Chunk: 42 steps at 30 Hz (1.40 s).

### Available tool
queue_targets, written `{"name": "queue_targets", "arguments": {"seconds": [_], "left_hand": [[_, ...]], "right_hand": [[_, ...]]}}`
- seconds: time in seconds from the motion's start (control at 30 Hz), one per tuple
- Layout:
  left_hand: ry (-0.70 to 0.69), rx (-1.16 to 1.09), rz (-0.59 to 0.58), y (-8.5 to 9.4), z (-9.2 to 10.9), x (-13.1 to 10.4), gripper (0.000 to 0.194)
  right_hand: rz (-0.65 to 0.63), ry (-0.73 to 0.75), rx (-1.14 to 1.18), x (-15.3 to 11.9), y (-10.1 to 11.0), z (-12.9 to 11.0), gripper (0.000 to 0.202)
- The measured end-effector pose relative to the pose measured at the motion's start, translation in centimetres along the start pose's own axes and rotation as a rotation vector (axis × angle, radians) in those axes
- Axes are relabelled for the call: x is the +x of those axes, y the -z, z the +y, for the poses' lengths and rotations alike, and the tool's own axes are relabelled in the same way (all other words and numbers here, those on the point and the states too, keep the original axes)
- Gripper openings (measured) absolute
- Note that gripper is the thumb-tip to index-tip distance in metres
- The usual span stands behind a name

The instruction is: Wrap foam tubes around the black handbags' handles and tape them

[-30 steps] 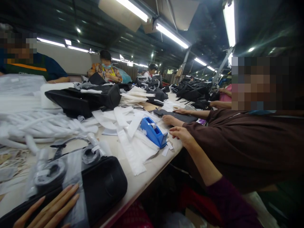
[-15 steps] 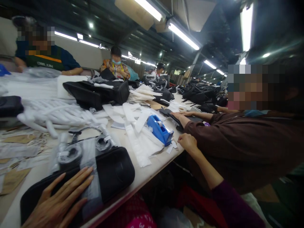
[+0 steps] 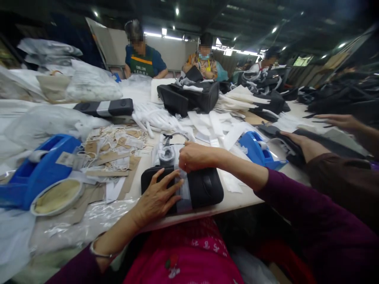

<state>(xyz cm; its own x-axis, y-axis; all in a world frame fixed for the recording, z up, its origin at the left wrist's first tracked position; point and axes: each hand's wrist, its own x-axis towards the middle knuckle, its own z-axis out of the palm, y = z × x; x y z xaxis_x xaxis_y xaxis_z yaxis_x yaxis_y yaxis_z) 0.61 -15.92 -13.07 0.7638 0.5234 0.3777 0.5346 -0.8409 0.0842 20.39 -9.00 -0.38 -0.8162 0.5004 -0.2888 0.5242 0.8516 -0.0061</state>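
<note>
A black zip-edged case or bag [image 3: 209,187] lies flat at the table's near edge, a translucent white strip [image 3: 184,193] wrapped around its middle. Plastic-wrapped handle parts [image 3: 167,154] stick out on its far side. My left hand [image 3: 161,193] rests on the case with its fingers spread, the tips touching the strip. Over the strip, near the case's far edge, is my right hand [image 3: 195,156], its fingers pinched together; whatever they hold is hidden. A blue tape dispenser [image 3: 260,152] stands to the right, beyond my right forearm.
Another blue dispenser [image 3: 38,169], a round dish [image 3: 57,197] and a heap of tags [image 3: 115,146] are on the left. White foam strips [image 3: 160,118] and black bags [image 3: 189,96] lie farther back. At right, a co-worker's hands [image 3: 310,146] are over black material. Other people work across the table.
My right hand has moved left from beside the tape dispenser to the strip on the case. My left hand remains on the case. The view has turned left.
</note>
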Motion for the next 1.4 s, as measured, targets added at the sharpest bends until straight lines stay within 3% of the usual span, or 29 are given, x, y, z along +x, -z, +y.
{"name": "queue_targets", "arguments": {"seconds": [0.23, 0.53, 0.83, 0.97, 1.1, 1.27, 1.4], "left_hand": [[0.026, -0.018, 0.013, -0.1, 0.0, 0.0, 0.041], [0.008, -0.044, 0.009, 0.2, 0.1, 0.3, 0.04], [-0.005, -0.014, -0.008, 0.4, -0.2, 0.4, 0.043], [-0.012, 0.016, -0.026, 0.5, -0.3, 0.4, 0.045], [-0.031, 0.063, -0.024, 0.7, -0.3, 0.5, 0.047], [-0.046, 0.107, -0.002, 0.9, -0.3, 0.4, 0.047], [-0.039, 0.119, -0.036, 0.8, -0.3, 0.3, 0.047]], "right_hand": [[-0.013, -0.033, -0.147, 3.1, 0.5, -0.2, 0.019], [0.006, -0.003, -0.227, 3.8, 0.1, -0.4, 0.019], [0.113, 0.018, -0.344, 4.4, -0.7, -0.1, 0.018], [0.138, 0.054, -0.373, 4.9, -0.9, 1.8, 0.011], [0.155, 0.101, -0.293, 5.5, -1.3, 5.6, 0.02], [0.264, -0.149, -0.159, 5.4, -1.8, 8.7, 0.029], [0.157, -0.225, 0.104, 5.2, -2.4, 7.9, 0.047]]}}
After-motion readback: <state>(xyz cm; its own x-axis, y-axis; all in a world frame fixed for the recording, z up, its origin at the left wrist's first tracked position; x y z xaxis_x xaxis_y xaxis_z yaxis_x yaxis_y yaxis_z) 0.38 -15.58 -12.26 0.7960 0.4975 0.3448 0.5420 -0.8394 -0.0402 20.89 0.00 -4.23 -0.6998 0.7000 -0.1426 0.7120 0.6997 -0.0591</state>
